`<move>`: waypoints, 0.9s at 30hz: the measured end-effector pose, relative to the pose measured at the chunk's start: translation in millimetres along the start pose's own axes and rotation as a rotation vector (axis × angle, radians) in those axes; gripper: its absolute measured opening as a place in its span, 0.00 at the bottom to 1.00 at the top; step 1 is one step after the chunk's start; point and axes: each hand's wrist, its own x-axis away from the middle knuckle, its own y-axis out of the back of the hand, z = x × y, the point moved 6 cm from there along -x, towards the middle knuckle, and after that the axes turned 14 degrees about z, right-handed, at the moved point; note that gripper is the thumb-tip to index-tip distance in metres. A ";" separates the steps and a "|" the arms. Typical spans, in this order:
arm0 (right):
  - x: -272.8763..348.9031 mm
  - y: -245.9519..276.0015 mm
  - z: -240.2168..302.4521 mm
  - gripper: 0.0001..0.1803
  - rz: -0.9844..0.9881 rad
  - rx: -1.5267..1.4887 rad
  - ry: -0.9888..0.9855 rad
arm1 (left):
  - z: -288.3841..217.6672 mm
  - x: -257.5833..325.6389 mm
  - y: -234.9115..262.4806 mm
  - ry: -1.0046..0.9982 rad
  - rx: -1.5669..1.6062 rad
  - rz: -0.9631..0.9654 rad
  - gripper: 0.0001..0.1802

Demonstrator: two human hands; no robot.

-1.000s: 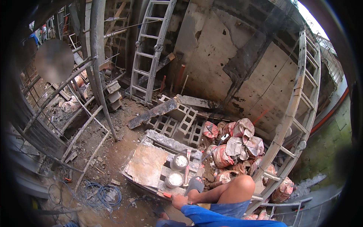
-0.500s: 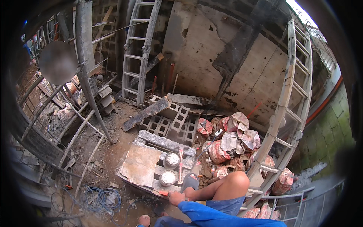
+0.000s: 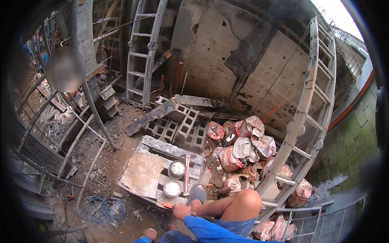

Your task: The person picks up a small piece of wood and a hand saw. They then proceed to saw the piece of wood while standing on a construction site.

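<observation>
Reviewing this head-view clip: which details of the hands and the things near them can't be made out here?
- Left hand: cut off by the lower edge; its grip unclear.
- Right hand: too small to tell whether it closes on the thin orange-red tool beside it.
- Two round grey-filled tins: contents too small to identify.
- Long red-and-silver spirit level: markings too small.
- A person at upper left: blurred.

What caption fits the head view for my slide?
Right hand grips a red-handled tool beside two round tins on a board; left hand low, near blue hose.
</observation>
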 end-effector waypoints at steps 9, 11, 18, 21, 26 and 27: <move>-1.2 -3.4 -7.5 0.20 0.051 0.034 -0.059 | -89.3 34.3 2.6 -0.151 0.221 0.141 0.21; -5.0 -7.6 -11.3 0.20 0.053 0.037 -0.065 | -104.6 36.1 -5.5 -0.202 0.288 0.214 0.21; -6.8 16.0 -0.9 0.21 0.140 0.065 -0.035 | -105.3 12.5 -34.5 -0.496 0.004 0.403 0.19; -23.3 5.4 -2.0 0.18 0.218 0.133 -0.070 | -98.5 21.1 -40.3 -0.720 -0.028 0.326 0.22; -57.3 -26.5 -26.3 0.24 0.119 0.206 0.071 | -80.7 27.0 -54.9 -0.520 -0.203 0.119 0.09; -34.7 -22.2 -1.0 0.24 0.107 0.197 0.075 | -45.1 27.3 -72.9 -0.452 -0.025 -0.003 0.12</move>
